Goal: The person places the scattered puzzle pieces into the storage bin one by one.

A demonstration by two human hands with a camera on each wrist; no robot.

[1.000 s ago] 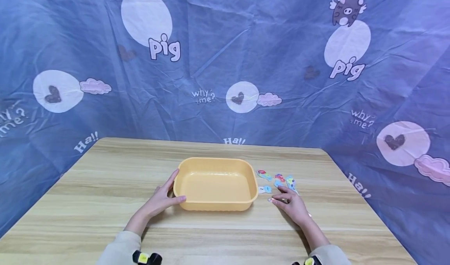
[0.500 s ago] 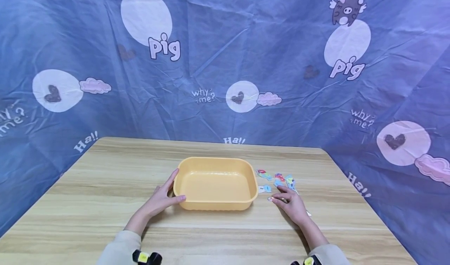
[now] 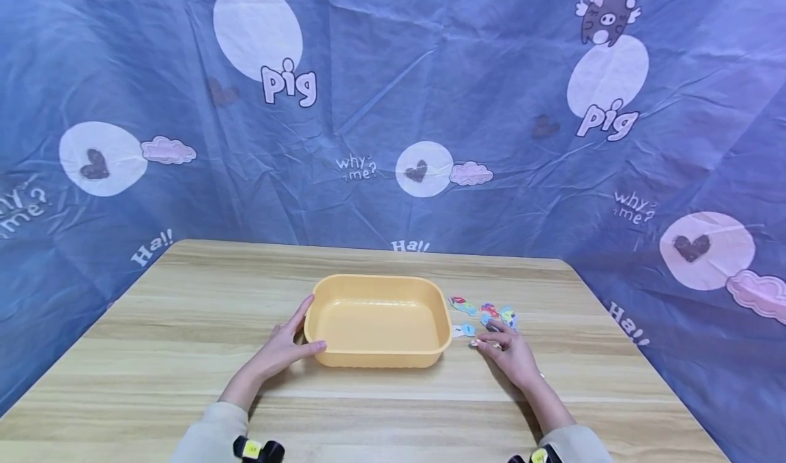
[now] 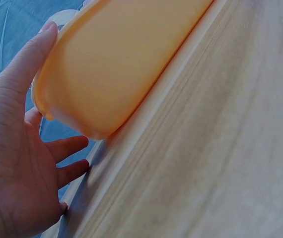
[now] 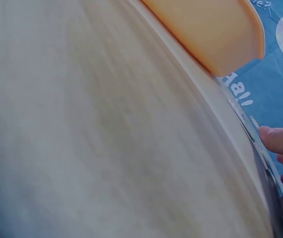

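Left hand [image 3: 279,350]: fingers spread, cupping yellow tub [image 3: 379,320] at table [image 3: 184,326] centre; right hand [image 3: 510,354]: fingertips resting on stickers [image 3: 485,316], grip indiscernible.

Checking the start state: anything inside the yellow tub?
Nothing shows inside the yellow tub: its floor looks bare. The near wall hides a strip of floor behind it. The stickers lie outside, on the table beside it.

Bright, even head view; right wrist view dim and blurred.
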